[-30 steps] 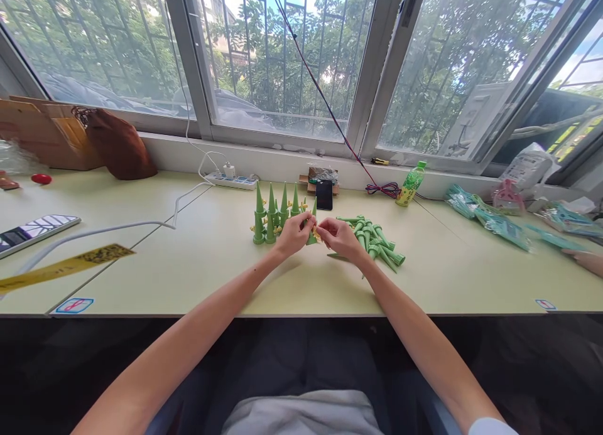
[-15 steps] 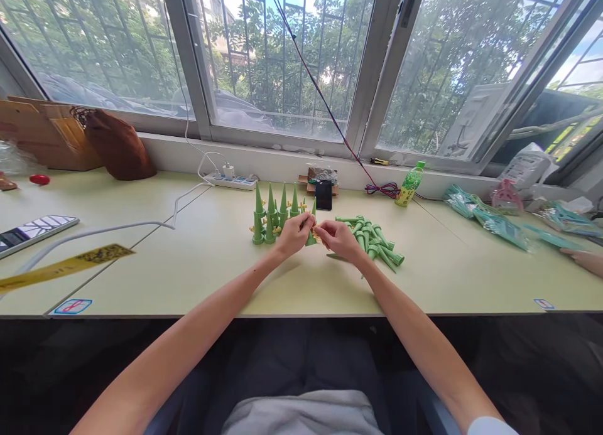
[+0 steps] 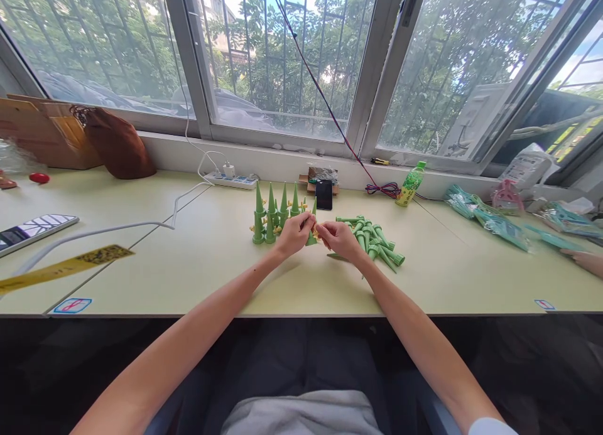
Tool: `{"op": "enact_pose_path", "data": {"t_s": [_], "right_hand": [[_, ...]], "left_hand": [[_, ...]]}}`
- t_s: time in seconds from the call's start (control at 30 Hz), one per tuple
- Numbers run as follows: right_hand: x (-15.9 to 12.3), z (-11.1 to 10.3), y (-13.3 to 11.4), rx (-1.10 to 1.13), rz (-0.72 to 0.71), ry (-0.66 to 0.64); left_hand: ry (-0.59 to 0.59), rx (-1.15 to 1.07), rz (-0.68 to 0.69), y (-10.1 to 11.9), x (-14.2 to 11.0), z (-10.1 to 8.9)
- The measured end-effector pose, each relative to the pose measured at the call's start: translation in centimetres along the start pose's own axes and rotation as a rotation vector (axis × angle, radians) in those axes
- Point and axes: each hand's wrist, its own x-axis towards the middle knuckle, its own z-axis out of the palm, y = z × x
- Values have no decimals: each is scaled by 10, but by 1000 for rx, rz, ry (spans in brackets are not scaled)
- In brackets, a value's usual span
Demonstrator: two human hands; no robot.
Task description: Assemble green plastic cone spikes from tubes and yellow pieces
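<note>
My left hand [image 3: 294, 234] is closed around a green plastic watering spike [image 3: 311, 240], whose pointed tip sticks up above the fingers. On its right side, my right hand [image 3: 340, 238] pinches a small yellow valve [image 3: 316, 233] against the spike; the fingers cover part of it. Just left of my hands, several green spikes with yellow valves [image 3: 257, 228] stand upright in rows, tips up. To the right, behind and beside my right hand, lies a loose pile of green spikes [image 3: 372, 239].
Behind my hands lies a black phone [image 3: 324, 195] before a small open box. A power strip [image 3: 235, 181] and green drink bottle [image 3: 411, 184] are along the sill. At left are a white cable [image 3: 141, 225] and another phone [image 3: 35, 233]. Another person's hand [image 3: 584, 261] shows at far right beside packaged items.
</note>
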Motion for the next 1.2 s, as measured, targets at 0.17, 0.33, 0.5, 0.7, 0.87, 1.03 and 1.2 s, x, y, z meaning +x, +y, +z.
{"op": "enact_pose_path", "data": {"t_s": [0.17, 0.33, 0.5, 0.7, 0.87, 1.03, 1.2], "right_hand": [[-1, -1, -4, 51, -14, 5], [-1, 0, -3, 50, -22, -11], [0, -1, -2, 34, -5, -6], [-1, -1, -4, 63, -29, -7], [0, 0, -1, 1, -2, 6], [1, 0, 0, 90, -5, 43], [0, -1, -3, 16, -10, 8]], "left_hand": [[11, -15, 2, 3, 0, -1], [-1, -5, -6, 1, 0, -1], [-1, 18, 0, -1, 0, 0], [-3, 5, -7, 1, 0, -2], [1, 28, -2, -1, 0, 0], [12, 11, 1, 0, 0, -1], [2, 28, -10, 0, 0, -1]]}}
